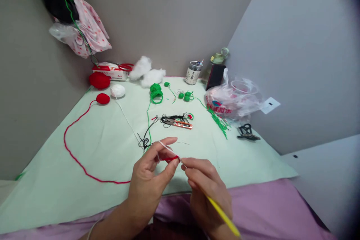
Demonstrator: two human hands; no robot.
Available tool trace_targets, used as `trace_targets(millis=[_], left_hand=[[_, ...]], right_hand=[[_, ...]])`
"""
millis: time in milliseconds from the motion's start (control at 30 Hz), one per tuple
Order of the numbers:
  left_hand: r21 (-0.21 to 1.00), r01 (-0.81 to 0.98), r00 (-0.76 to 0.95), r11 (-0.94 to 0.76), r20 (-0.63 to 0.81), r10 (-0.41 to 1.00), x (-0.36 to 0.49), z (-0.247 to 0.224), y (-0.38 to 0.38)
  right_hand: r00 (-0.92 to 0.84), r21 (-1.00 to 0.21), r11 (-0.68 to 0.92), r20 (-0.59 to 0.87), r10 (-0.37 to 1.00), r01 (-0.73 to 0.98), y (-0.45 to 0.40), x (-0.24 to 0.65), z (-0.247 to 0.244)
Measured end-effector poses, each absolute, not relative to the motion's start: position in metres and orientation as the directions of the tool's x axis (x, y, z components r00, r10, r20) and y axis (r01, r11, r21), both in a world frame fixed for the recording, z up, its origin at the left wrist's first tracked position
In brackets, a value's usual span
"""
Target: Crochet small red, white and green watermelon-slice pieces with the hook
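Observation:
My left hand (150, 178) pinches a small red crocheted piece (169, 158), with white yarn (166, 146) looped over the raised index finger. In my right hand (209, 185) is a crochet hook with a yellow handle (222, 213); its tip meets the red piece beside the left thumb. Red yarn (81, 165) curves from a red ball (102, 98) across the cloth to my left hand. The white strand runs back to a white ball (117, 90). Fingers partly cover the red piece.
Beyond my hands, thread snips (178, 123) lie on tangled black yarn (168, 119). Farther back are green yarn (156, 93), white stuffing (152, 78), a pen can (193, 73) and a red-and-white box (111, 72). A plastic bag (233, 101) and black clip (247, 133) sit right.

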State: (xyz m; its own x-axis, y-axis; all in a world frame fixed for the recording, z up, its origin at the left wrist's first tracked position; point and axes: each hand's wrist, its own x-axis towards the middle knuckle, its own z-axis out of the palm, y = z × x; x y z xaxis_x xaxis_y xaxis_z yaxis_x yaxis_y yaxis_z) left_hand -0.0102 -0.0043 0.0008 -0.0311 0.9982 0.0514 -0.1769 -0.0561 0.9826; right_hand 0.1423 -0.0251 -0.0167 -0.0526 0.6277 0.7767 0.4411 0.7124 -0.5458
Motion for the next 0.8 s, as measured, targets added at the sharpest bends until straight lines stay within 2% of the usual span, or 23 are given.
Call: trace_targets(millis=[133, 200, 333, 433, 533, 633, 700, 800], left_hand=[[0.966, -0.256, 0.024, 0.024, -0.018, 1.0, -0.012, 0.004, -0.003], [0.972, -0.236, 0.003, 0.009, -0.008, 1.0, -0.012, 0.004, -0.003], [0.985, -0.149, -0.055, -0.083, 0.076, 0.996, -0.009, 0.003, -0.007], [0.971, -0.24, -0.003, -0.006, 0.006, 1.0, -0.007, 0.003, -0.007], [0.928, -0.362, 0.049, 0.09, -0.077, 0.996, -0.006, 0.004, -0.005], [0.904, -0.413, 0.074, 0.113, -0.091, 0.993, -0.006, 0.005, -0.003], [0.892, -0.431, 0.113, 0.137, -0.098, 0.989, -0.008, 0.006, -0.001], [0.878, -0.443, 0.218, 0.183, -0.092, 0.972, -0.014, 0.009, 0.002]], right_hand=[[0.027, -0.694, 0.662, 0.696, 0.718, 0.284, -0.021, 0.143, -0.016], [-0.006, -0.682, 0.673, 0.701, 0.713, 0.286, -0.02, 0.143, -0.016], [-0.069, -0.571, 0.688, 0.745, 0.663, 0.448, -0.022, 0.141, -0.02], [0.016, -0.601, 0.673, 0.751, 0.661, 0.431, -0.024, 0.136, -0.023], [0.134, -0.692, 0.664, 0.714, 0.687, 0.284, -0.021, 0.131, -0.023], [0.188, -0.795, 0.599, 0.604, 0.774, 0.091, -0.013, 0.131, -0.021], [0.194, -0.854, 0.511, 0.487, 0.851, -0.096, -0.006, 0.132, -0.02], [0.118, -0.863, 0.356, 0.336, 0.934, -0.359, 0.002, 0.135, -0.018]])
